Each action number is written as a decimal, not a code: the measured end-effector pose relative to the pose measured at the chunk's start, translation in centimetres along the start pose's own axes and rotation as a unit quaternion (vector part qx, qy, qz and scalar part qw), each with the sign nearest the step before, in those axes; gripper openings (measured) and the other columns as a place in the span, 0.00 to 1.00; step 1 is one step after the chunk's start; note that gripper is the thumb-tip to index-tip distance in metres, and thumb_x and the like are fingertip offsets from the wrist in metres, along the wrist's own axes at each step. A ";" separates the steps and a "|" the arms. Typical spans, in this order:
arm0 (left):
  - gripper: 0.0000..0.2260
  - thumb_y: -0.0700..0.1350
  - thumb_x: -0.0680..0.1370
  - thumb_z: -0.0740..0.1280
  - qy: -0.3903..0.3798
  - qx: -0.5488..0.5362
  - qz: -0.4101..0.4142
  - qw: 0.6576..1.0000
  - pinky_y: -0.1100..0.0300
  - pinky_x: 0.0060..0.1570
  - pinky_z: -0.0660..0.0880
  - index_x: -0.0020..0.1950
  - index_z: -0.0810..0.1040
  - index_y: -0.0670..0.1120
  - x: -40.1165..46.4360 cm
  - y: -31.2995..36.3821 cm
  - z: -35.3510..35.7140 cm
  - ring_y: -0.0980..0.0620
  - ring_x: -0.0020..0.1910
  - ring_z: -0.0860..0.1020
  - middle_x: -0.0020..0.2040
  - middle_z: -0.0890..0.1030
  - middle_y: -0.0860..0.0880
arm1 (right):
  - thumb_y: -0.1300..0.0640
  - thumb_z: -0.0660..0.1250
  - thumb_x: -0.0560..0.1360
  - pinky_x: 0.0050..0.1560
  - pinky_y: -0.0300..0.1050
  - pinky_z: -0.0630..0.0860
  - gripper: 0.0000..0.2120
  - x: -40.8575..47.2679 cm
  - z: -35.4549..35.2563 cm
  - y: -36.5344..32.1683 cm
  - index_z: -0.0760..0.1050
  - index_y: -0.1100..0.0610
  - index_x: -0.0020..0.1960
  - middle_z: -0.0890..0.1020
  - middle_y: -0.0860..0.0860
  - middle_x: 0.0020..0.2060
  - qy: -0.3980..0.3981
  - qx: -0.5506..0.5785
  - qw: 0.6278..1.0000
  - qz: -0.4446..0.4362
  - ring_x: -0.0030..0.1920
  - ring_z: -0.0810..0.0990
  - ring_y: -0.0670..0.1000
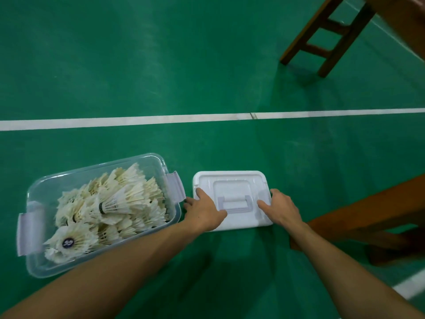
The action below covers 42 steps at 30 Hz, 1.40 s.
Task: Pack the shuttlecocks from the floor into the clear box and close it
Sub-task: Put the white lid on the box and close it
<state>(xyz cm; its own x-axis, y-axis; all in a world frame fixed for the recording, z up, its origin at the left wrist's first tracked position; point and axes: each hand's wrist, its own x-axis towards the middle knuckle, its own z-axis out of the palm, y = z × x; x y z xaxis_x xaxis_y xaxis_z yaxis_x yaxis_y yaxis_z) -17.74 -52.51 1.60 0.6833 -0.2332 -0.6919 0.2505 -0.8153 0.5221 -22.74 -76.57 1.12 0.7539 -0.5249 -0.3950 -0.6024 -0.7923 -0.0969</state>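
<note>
The clear box (pixel 43 192) stands open on the green floor at lower left, heaped with several white feather shuttlecocks (pixel 115 203). Pale latches hang at both of its short ends. To its right the white lid (pixel 232 183) lies flat on the floor, handle side up. My left hand (pixel 203 209) grips the lid's left edge, thumb on top and fingers curled around the side. My right hand (pixel 279 207) holds the lid's right edge the same way. No loose shuttlecocks show on the floor.
A white court line (pixel 138 120) crosses the floor beyond the box. Wooden stool legs (pixel 322 35) stand at the upper right, and a wooden bench or beam (pixel 368 215) runs close by the lid's right side.
</note>
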 end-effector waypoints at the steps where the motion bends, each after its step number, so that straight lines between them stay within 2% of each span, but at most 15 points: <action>1: 0.48 0.55 0.79 0.70 -0.003 0.012 -0.001 1.000 0.38 0.77 0.60 0.83 0.39 0.42 0.2 -0.3 0.1 0.30 0.81 0.51 0.81 0.48 0.29 | 0.39 0.66 0.76 0.50 0.56 0.82 0.20 0.0 0.5 -0.1 0.73 0.55 0.56 0.81 0.52 0.49 0.007 0.006 1.000 -0.004 0.49 0.81 0.59; 7: 0.40 0.53 0.79 0.69 -0.005 0.036 0.036 0.999 0.42 0.71 0.67 0.81 0.49 0.42 0.3 -0.6 0.0 0.35 0.77 0.60 0.78 0.60 0.35 | 0.45 0.66 0.76 0.44 0.54 0.80 0.14 -0.1 1.9 -0.3 0.71 0.56 0.45 0.80 0.53 0.42 0.050 0.066 0.997 -0.002 0.45 0.80 0.60; 9: 0.39 0.51 0.79 0.69 -0.001 0.007 0.055 0.998 0.42 0.70 0.69 0.81 0.49 0.43 -0.5 -0.1 -0.2 0.36 0.75 0.63 0.77 0.60 0.37 | 0.46 0.67 0.76 0.48 0.54 0.79 0.15 -0.1 1.3 -0.1 0.76 0.59 0.52 0.83 0.57 0.47 0.075 0.108 0.991 0.003 0.48 0.81 0.62; 13: 0.42 0.50 0.78 0.69 0.032 -0.050 0.129 0.990 0.44 0.64 0.75 0.83 0.46 0.50 -3.4 1.4 -1.7 0.39 0.70 0.67 0.75 0.61 0.42 | 0.46 0.66 0.75 0.58 0.58 0.80 0.24 -0.6 -2.7 -0.4 0.80 0.61 0.63 0.84 0.63 0.56 0.200 0.157 0.967 -0.001 0.55 0.81 0.65; 16: 0.40 0.50 0.77 0.70 0.110 -0.087 0.193 0.971 0.52 0.62 0.69 0.82 0.51 0.47 -6.1 2.1 -4.6 0.42 0.69 0.67 0.71 0.64 0.44 | 0.45 0.63 0.75 0.64 0.59 0.77 0.27 -1.5 -6.4 -2.3 0.78 0.61 0.68 0.82 0.62 0.61 0.262 0.206 0.943 -0.013 0.60 0.79 0.65; 19: 0.34 0.49 0.76 0.70 0.188 -0.122 0.232 0.946 0.55 0.59 0.66 0.79 0.61 0.48 -8.7 0.8 -8.7 0.45 0.67 0.67 0.67 0.70 0.47 | 0.45 0.63 0.75 0.66 0.59 0.76 0.27 -3.1 -8.8 -5.6 0.79 0.58 0.68 0.83 0.60 0.62 0.289 0.244 0.924 -0.049 0.61 0.79 0.63; 22: 0.25 0.50 0.76 0.69 0.234 -0.167 0.221 0.932 0.51 0.62 0.74 0.72 0.68 0.53 -11.1 -2.5 -12.7 0.46 0.64 0.73 0.59 0.71 0.55 | 0.50 0.67 0.76 0.65 0.59 0.76 0.22 -5.4 -9.3 -9.8 0.80 0.58 0.67 0.83 0.58 0.60 0.284 0.281 0.912 -0.096 0.58 0.80 0.60; 24: 0.17 0.46 0.78 0.69 0.275 -0.174 0.204 0.923 0.49 0.60 0.77 0.65 0.71 0.56 -12.8 -5.4 -15.2 0.45 0.61 0.75 0.55 0.68 0.61 | 0.54 0.70 0.77 0.64 0.57 0.77 0.19 -7.1 -8.9 -13.0 0.80 0.57 0.67 0.84 0.56 0.60 0.266 0.296 0.908 -0.133 0.54 0.81 0.57; 26: 0.14 0.46 0.79 0.70 0.323 -0.196 0.175 0.909 0.48 0.57 0.79 0.62 0.74 0.57 -14.1 -8.7 -17.1 0.47 0.58 0.77 0.55 0.69 0.57 | 0.57 0.71 0.77 0.61 0.49 0.77 0.18 -9.2 -8.0 -16.0 0.81 0.57 0.67 0.84 0.54 0.59 0.241 0.312 0.903 -0.170 0.51 0.81 0.52; 28: 0.17 0.47 0.78 0.71 0.355 -0.207 0.138 0.901 0.50 0.55 0.80 0.67 0.76 0.56 -15.4 -12.4 -18.4 0.52 0.55 0.79 0.59 0.71 0.52 | 0.58 0.72 0.77 0.58 0.43 0.75 0.18 -11.5 -6.9 -18.9 0.81 0.57 0.66 0.84 0.50 0.58 0.216 0.324 0.899 -0.201 0.50 0.81 0.48; 31: 0.22 0.47 0.78 0.72 0.386 -0.215 0.093 0.892 0.54 0.51 0.80 0.72 0.76 0.52 -16.9 -18.0 -19.4 0.59 0.48 0.79 0.63 0.74 0.49 | 0.58 0.73 0.77 0.55 0.40 0.74 0.17 -14.4 -5.1 -22.5 0.82 0.54 0.65 0.84 0.48 0.56 0.172 0.335 0.897 -0.230 0.48 0.81 0.40; 33: 0.20 0.44 0.78 0.73 0.402 -0.228 0.070 0.884 0.62 0.47 0.76 0.70 0.76 0.49 -17.6 -21.0 -19.3 0.61 0.45 0.79 0.62 0.74 0.49 | 0.57 0.74 0.77 0.54 0.42 0.76 0.17 -15.7 -3.8 -24.1 0.82 0.53 0.65 0.84 0.47 0.56 0.146 0.326 0.901 -0.247 0.51 0.80 0.36; 34: 0.19 0.43 0.78 0.73 0.403 -0.237 0.059 0.882 0.64 0.44 0.74 0.68 0.76 0.49 -17.8 -22.4 -19.1 0.61 0.44 0.79 0.62 0.75 0.49 | 0.56 0.74 0.76 0.54 0.45 0.78 0.17 -16.3 -3.2 -24.7 0.82 0.52 0.65 0.84 0.46 0.56 0.136 0.322 0.903 -0.250 0.51 0.80 0.36; 37: 0.16 0.42 0.78 0.73 0.403 -0.249 0.035 0.880 0.61 0.42 0.74 0.65 0.77 0.46 -17.5 -25.5 -18.0 0.57 0.44 0.80 0.60 0.77 0.48 | 0.54 0.76 0.75 0.54 0.49 0.80 0.17 -17.3 -1.7 -25.9 0.82 0.50 0.63 0.84 0.46 0.54 0.112 0.309 0.913 -0.244 0.50 0.80 0.38; 42: 0.11 0.44 0.79 0.72 0.405 -0.256 0.029 0.877 0.60 0.40 0.72 0.60 0.77 0.49 -15.8 -26.2 -16.8 0.54 0.41 0.80 0.56 0.77 0.51 | 0.49 0.77 0.74 0.56 0.52 0.81 0.17 -16.3 -0.7 -26.9 0.83 0.49 0.61 0.85 0.45 0.54 0.113 0.271 0.933 -0.209 0.50 0.83 0.47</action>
<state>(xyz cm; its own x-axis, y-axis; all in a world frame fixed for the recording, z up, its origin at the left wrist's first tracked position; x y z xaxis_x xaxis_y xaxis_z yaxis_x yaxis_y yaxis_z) -23.55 -18.52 7.22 0.9165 0.3553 -0.1835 0.3320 -0.4204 0.8444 -18.59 -46.90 10.81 0.9517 -0.3062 -0.0233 -0.2418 -0.7004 -0.6716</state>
